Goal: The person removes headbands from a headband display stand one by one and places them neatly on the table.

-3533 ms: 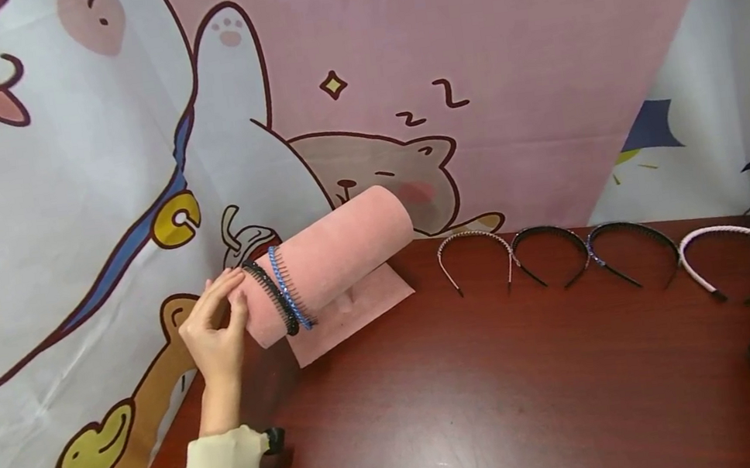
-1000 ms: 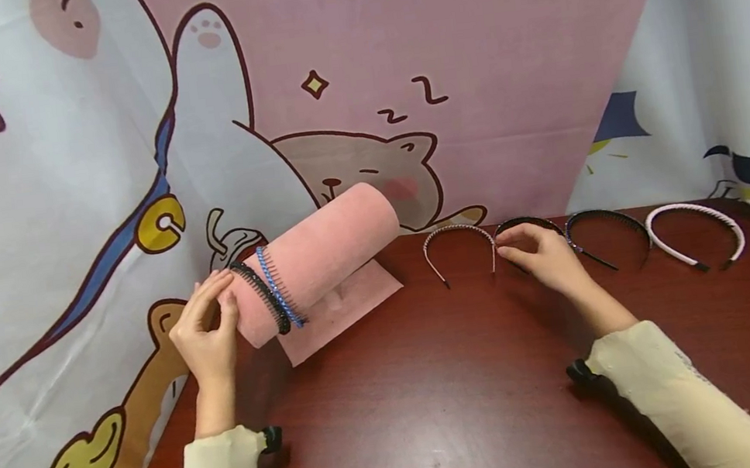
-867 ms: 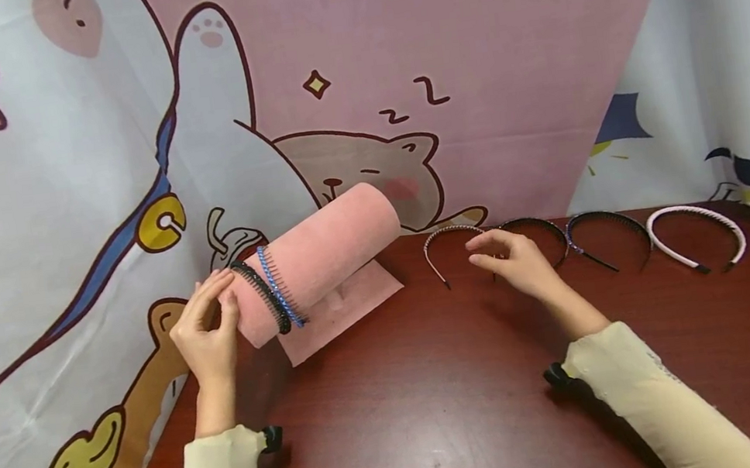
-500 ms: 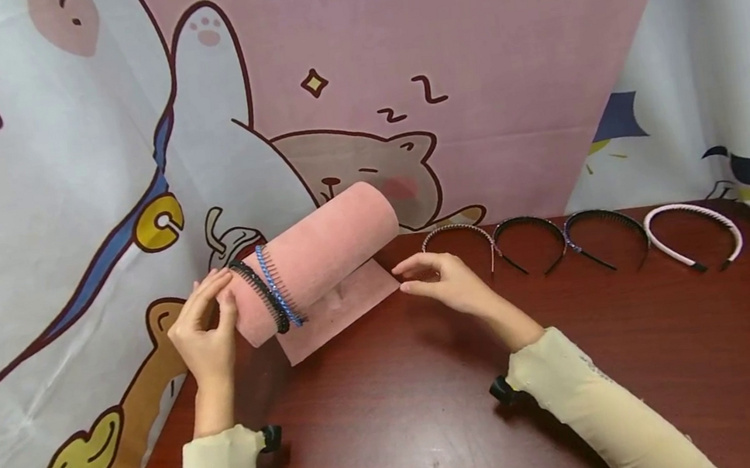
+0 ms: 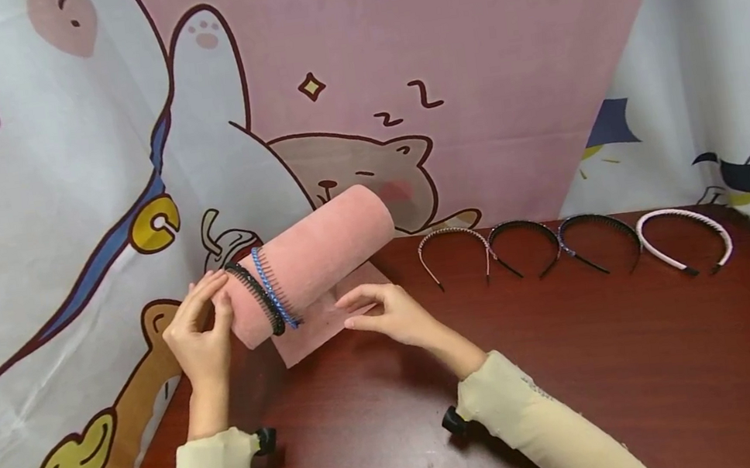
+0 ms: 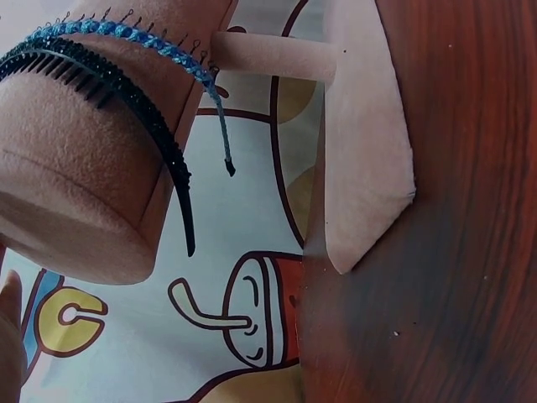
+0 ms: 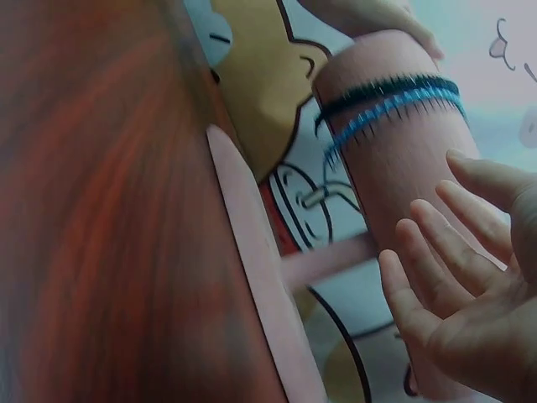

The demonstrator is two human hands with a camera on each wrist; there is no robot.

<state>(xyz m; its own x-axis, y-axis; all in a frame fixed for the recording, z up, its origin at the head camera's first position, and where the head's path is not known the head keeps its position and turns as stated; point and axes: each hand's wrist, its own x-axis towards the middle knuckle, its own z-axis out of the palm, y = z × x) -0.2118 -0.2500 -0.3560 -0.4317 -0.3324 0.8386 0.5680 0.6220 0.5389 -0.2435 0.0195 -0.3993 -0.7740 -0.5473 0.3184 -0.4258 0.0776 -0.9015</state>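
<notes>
A pink padded headband stand [image 5: 330, 241], a tilted cylinder on a short post over a flat base [image 6: 369, 159], is at the table's left. Two headbands sit round its near-left end: a black toothed headband [image 6: 151, 122] and, beside it, a blue braided toothed headband [image 5: 267, 281]. My left hand [image 5: 200, 337] holds that end between fingers and thumb; the left wrist view catches only part of the hand. My right hand [image 5: 392, 314] hovers in front of the cylinder, above the base. Its fingers are spread and loosely bent, with nothing in them.
Along the table's back edge lie several headbands in a row: a thin pale headband [image 5: 450, 230], a black headband [image 5: 521, 223], a dark toothed headband [image 5: 598, 216] and a white twisted headband [image 5: 681, 211]. A cartoon-printed cloth [image 5: 500, 54] hangs behind the table [image 5: 576, 381].
My right hand has come left from the white headband, past the black headband and the pale one, to the stand. My left hand stays at the stand's end.
</notes>
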